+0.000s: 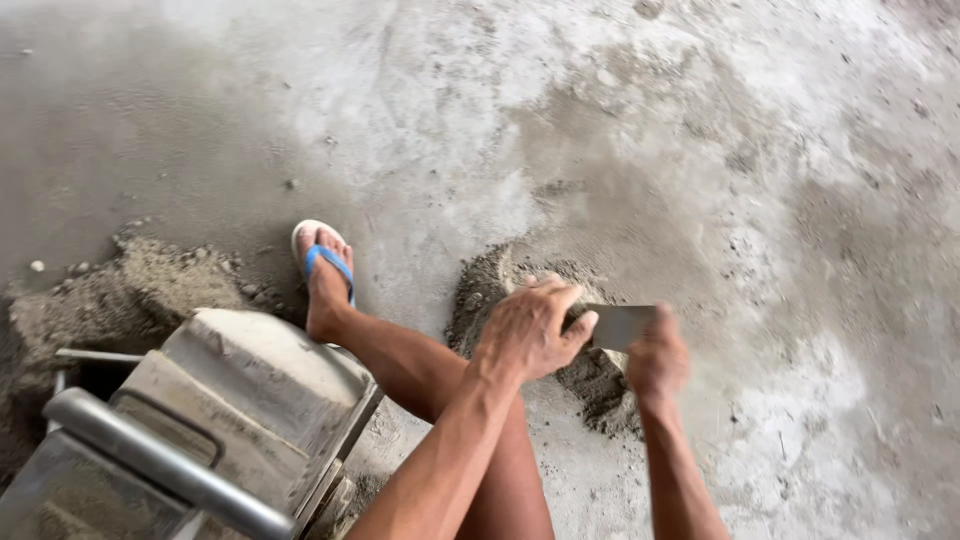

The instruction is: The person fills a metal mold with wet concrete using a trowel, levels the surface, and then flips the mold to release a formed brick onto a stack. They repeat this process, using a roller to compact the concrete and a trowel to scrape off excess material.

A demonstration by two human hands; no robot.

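Trowel blade (620, 325) gripped by left hand (527, 330) and right hand (657, 360).

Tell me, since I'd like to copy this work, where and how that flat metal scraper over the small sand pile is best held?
Probably along the top edge of the scraper, coming from above with a hand at each end, as the left hand and right hand do: the blade lies crosswise, lower edge towards the sand pile.

blue-strap white sandal (322, 262), grey trowel (620, 325), grey-brown mortar (590, 375), grey floor (700, 120).
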